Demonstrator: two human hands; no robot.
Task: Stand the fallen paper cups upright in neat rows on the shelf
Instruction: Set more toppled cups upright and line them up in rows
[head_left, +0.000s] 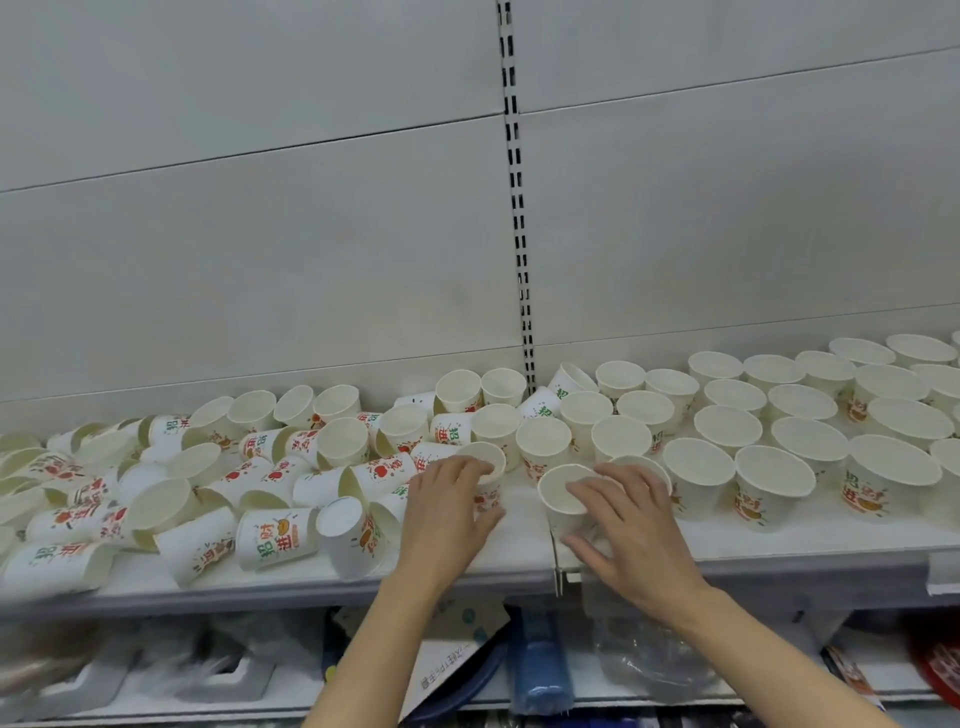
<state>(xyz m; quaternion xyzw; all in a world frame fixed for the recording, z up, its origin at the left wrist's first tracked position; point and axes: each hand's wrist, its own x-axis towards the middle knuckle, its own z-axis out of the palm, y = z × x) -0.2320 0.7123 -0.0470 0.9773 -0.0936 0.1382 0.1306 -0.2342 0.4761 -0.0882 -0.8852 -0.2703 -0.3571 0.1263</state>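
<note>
White paper cups with red, green and orange print cover the white shelf. On the right, several cups stand upright in rows. On the left, a heap of fallen cups lies on its sides. My left hand grips an upright cup near the shelf's middle, fingers curled over its rim. My right hand holds another upright cup beside it, fingers over the rim and thumb low on its side.
A grey back panel with a slotted metal upright rises behind the shelf. Below the shelf's front edge lie plastic-wrapped goods, a blue package and a printed card.
</note>
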